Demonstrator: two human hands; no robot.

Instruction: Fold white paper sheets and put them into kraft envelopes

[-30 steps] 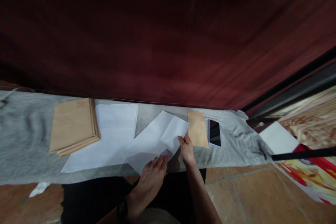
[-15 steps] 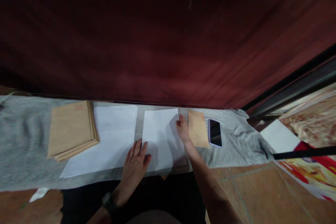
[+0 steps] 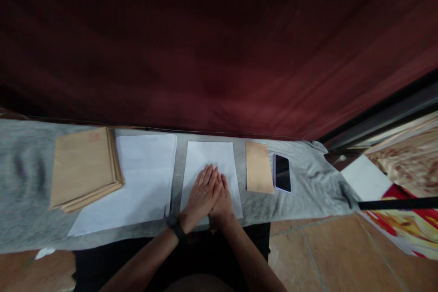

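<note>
In the head view a white sheet of paper lies in front of me on a grey cloth. My left hand rests flat on it with fingers stretched out, partly covering the other hand. Beside and partly beneath it, my right hand also lies flat on the sheet, fingers extended. Neither hand grips anything. To the left are more white sheets, with a stack of brown envelopes on their left part. A single brown envelope lies to the right of the sheet.
A phone lies right of the single envelope. Behind the cloth rises a dark red panel. At far right stand a black bar and a colourful printed bag above the tiled floor.
My right hand has moved left from the sheet's right edge onto its middle. My left hand has moved right and forward onto the sheet, overlapping the right.
</note>
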